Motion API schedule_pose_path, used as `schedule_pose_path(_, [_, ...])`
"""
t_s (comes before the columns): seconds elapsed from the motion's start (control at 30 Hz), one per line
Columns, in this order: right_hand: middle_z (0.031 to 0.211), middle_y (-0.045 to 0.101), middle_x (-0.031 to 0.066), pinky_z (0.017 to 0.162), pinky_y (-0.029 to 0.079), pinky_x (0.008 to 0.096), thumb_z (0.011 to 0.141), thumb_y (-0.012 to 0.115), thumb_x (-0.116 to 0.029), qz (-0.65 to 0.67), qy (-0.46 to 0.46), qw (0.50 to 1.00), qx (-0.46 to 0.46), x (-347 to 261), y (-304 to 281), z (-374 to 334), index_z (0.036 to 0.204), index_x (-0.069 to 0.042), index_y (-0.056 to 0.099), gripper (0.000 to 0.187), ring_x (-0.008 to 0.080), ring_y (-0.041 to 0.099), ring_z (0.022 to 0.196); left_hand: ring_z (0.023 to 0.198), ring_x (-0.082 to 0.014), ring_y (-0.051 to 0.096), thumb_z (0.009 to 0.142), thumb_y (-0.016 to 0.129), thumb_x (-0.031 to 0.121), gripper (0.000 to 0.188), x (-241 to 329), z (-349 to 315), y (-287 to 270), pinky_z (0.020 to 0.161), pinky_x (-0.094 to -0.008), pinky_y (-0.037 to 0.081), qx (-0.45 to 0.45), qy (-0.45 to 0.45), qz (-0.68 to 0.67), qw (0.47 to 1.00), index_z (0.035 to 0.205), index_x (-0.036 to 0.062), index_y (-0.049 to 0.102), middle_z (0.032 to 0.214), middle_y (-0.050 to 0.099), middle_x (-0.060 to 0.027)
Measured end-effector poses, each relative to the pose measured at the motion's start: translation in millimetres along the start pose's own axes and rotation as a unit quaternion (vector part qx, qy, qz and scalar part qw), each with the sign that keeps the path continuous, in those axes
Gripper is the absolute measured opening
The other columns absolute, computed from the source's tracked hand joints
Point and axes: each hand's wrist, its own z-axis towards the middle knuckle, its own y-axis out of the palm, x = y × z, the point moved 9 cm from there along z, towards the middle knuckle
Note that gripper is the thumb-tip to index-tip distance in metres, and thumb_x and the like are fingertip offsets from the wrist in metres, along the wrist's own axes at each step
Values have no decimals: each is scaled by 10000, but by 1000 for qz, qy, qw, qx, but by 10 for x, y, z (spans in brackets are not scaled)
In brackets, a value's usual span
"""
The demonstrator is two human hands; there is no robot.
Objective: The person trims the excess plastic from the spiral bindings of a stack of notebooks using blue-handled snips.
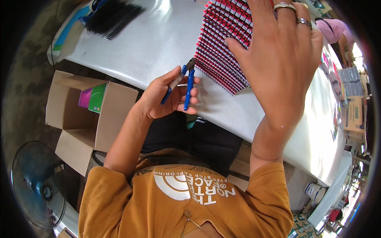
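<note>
My left hand [158, 96] is closed around a pair of blue-handled pliers [189, 87], with the handles spread apart. The dark jaws sit right at the left edge of a fanned stack of spiral-bound booklets [220, 53], whose red and white edges are threaded with black coils. Over the right part of that stack is my right hand [279, 63], rings on two fingers. Its thumb is spread away from the fingers, and some fingertips leave the picture at the top. Whether the palm presses on the booklets I cannot tell.
A bundle of loose black coils [113, 20] lies at the far left of the white table [158, 43]. An open cardboard box [115, 115] stands left of my legs, near a fan [39, 184]. Cartons [354, 114] and a person in pink [335, 29] are at the right.
</note>
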Motion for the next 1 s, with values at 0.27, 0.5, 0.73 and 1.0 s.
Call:
schedule_pose_path(0.27, [1144,501,54,901,347,394,571,738,-199,8,7,1000,1,125,79,-121,1169,-138,505,645,246,476,1096,851,-274,622,963,310,488,572,126,-32,-161,742,-442,512,230,1,342,911,1141,-20,505,890,619,-129])
schedule_pose_path(0.5, [1155,499,61,910,342,394,587,709,-232,29,4,1000,7,134,64,-142,1178,-127,499,636,247,474,1105,917,-312,628,970,297,481,578,-46,44,-35,825,-504,501,-37,-16,-73,997,1196,-11,499,1012,623,-160])
schedule_pose_path(0.73, [1167,497,67,920,337,394,604,681,-265,29,2,1000,4,165,119,-178,1187,-115,492,631,248,472,1114,895,-273,641,971,342,457,526,438,-70,13,732,-468,503,337,13,709,620,1084,-23,525,959,624,-161])
schedule_pose_path(1.0, [1180,495,74,931,332,394,623,648,-303,36,-1,999,7,187,98,-171,1198,-102,485,630,249,469,1124,1060,-328,585,968,286,492,623,-59,39,-111,892,-531,471,32,-40,12,999,1236,-44,456,1072,585,-197])
